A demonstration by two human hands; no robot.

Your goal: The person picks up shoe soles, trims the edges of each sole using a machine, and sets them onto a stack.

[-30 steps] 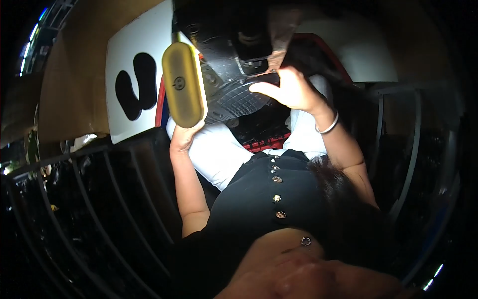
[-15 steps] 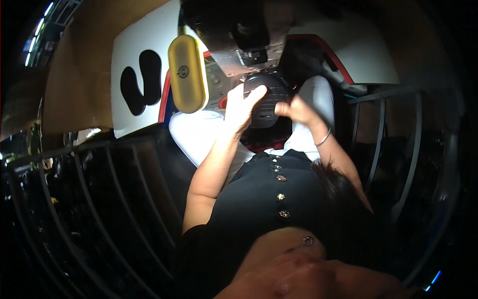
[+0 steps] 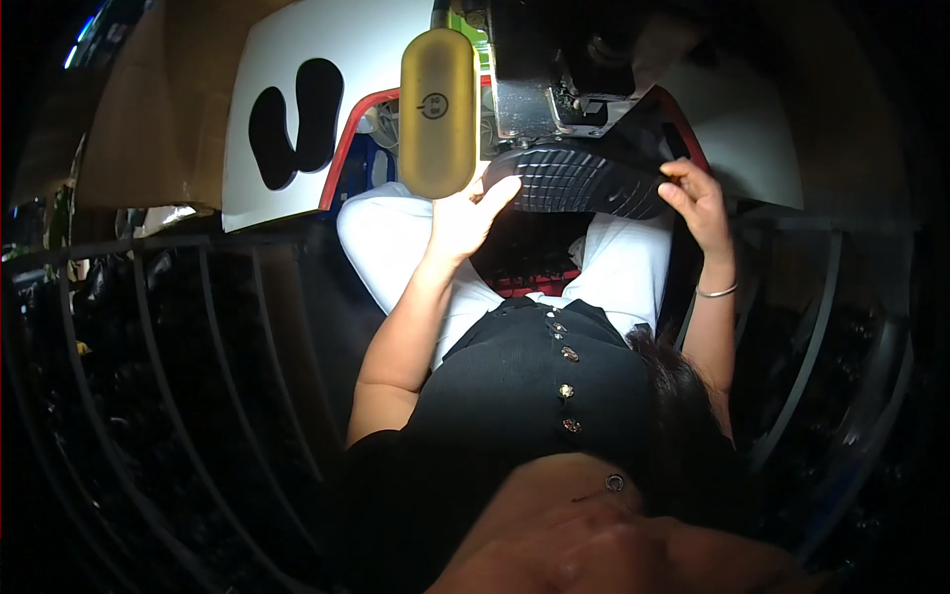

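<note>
A black shoe sole [image 3: 579, 180] with rows of ridged tread stretches sideways below the machine, tread facing me. My left hand [image 3: 463, 220] is closed on its left end, thumb over the tread and fingers mostly hidden behind. At the right end, my right hand [image 3: 701, 203] pinches the edge between thumb and fingers. Whether a shoe upper is attached behind the sole cannot be seen. Close above it is the dark machine head [image 3: 529, 84] with a metal fitting [image 3: 584, 107] at its lower edge.
A yellow oblong lamp [image 3: 435, 114] hangs just above my left hand. Two black insoles [image 3: 319, 114] lie on the white tabletop [image 3: 242, 188], which has a red edge [image 3: 341, 163]. Another white table part [image 3: 757, 158] is at right. Metal rails [image 3: 826, 297] stand on both sides.
The sole has turned from pointing towards me to lying crosswise. My right hand has moved right and now grips its far end. The view has shifted, with the lamp appearing further right.
</note>
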